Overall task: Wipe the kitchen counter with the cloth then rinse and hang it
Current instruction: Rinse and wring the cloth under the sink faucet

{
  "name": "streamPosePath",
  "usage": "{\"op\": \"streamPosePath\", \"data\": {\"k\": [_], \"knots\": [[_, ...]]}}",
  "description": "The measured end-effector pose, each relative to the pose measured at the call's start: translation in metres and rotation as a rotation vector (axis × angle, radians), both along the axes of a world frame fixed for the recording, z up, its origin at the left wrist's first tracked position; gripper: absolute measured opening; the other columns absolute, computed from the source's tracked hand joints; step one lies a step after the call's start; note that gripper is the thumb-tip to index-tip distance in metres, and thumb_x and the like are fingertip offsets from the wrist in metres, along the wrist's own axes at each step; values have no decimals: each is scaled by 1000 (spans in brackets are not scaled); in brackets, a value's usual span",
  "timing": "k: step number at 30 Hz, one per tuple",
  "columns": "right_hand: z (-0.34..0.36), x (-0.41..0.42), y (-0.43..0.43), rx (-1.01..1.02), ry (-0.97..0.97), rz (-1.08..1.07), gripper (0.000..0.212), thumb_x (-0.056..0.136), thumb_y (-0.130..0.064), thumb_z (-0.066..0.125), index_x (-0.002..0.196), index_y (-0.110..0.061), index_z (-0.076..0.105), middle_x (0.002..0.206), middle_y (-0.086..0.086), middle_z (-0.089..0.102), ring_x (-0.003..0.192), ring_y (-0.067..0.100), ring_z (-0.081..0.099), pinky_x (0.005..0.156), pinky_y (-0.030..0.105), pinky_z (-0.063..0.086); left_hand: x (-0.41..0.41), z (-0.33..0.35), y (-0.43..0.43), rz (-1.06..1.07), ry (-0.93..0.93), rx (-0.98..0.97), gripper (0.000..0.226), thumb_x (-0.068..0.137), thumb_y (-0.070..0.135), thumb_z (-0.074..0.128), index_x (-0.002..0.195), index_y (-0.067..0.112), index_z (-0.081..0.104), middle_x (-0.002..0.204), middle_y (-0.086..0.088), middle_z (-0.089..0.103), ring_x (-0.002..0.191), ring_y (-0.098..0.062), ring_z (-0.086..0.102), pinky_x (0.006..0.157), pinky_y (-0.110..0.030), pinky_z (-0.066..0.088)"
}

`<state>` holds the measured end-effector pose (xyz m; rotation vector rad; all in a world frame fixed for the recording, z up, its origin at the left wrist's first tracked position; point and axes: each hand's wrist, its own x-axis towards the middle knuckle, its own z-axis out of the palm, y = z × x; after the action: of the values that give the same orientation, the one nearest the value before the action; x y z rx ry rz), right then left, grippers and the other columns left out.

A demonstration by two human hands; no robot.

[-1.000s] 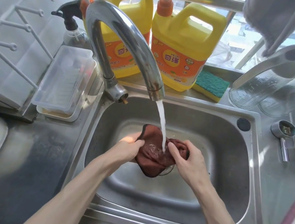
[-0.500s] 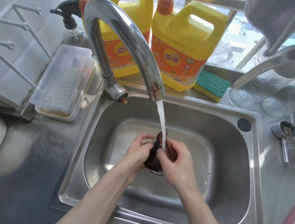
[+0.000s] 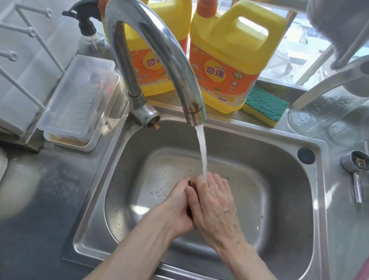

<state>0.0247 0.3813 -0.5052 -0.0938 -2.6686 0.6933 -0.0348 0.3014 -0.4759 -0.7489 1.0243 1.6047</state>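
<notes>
While water runs from the faucet [image 3: 153,56], both hands, left hand [image 3: 176,203] and right hand [image 3: 213,208], press together over the sink [image 3: 285,230], squeezing the nearly hidden cloth [image 3: 192,183], apparently to rinse it.

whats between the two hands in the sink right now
In the head view, the dark cloth is squeezed between the left hand and right hand, only a sliver showing, under the tap's water stream.

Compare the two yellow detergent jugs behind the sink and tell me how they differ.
The right jug stands in full view, while the left jug is partly hidden behind the faucet. The right jug shows its whole orange label; the left jug's label is cut off by the spout. The right jug sits beside the green sponge; the left jug sits nearer the spray bottle. Both are yellow with handles and orange pumps.
</notes>
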Motion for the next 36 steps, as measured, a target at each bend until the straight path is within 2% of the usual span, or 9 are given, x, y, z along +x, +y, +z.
{"op": "streamPosePath", "data": {"k": [9,12,15,18,21,25,29,32,36], "knots": [[-7,-17,-21,-421,-153,-333,49,107,-23,39,66,-8,61,62,16,61,62,35,57,66,44,44,3,-5,13,15,58,-202,44,104,31,34,79,10,63,74,-9,67,76,-24,65,74,-33,51],[-1,-21,-18,-676,-303,-443,60,109,-36,35,52,-21,45,55,3,53,57,25,52,61,40,36,4,3,16,-49,94,-275,38,107,27,33,77,15,53,69,-4,58,71,-19,57,65,-28,45],[-3,-25,-17,-942,-361,-609,55,96,-49,34,51,-19,49,55,5,58,61,26,60,63,48,50,9,8,20,-117,172,-357,37,108,30,36,76,21,51,74,0,54,68,-15,54,60,-27,45],[0,-33,-16,-1244,-505,-765,40,90,-41,46,60,-17,55,63,13,64,70,36,65,67,46,56,13,-2,21,-195,278,-462,54,104,47,29,90,15,71,95,-11,71,91,-29,69,79,-35,58],[-3,-34,-3,-1600,-543,-980,31,92,-21,57,62,-13,59,50,5,57,52,26,53,54,29,43,16,-10,13,-393,504,-590,75,100,62,18,111,11,73,113,-17,73,108,-36,69,100,-49,54],[9,-27,15,-1930,-526,-846,51,99,-50,59,78,-5,70,79,19,73,71,31,70,79,45,59,9,-13,-8,-305,600,-468,39,102,41,48,82,18,72,91,-8,75,98,-32,72,94,-55,56],[17,-10,24,-1765,-505,-583,16,97,-10,65,105,-2,76,98,20,76,79,29,72,80,45,61,-12,-18,-31,-207,568,-376,27,93,6,58,87,19,80,87,-4,78,95,-30,73,93,-45,58],[9,-2,24,-1561,-453,-624,24,97,8,58,115,-5,68,97,10,79,77,24,76,71,40,64,-19,-18,-41,-292,714,-321,42,85,-12,58,113,14,75,105,-13,77,99,-27,74,92,-38,59],[7,0,26,-1371,-432,-665,28,99,8,54,120,-7,65,113,15,75,101,35,75,81,50,65,-20,-15,-46,-296,841,-321,45,82,-17,61,103,18,79,105,-11,78,99,-24,75,80,-21,58]]}}
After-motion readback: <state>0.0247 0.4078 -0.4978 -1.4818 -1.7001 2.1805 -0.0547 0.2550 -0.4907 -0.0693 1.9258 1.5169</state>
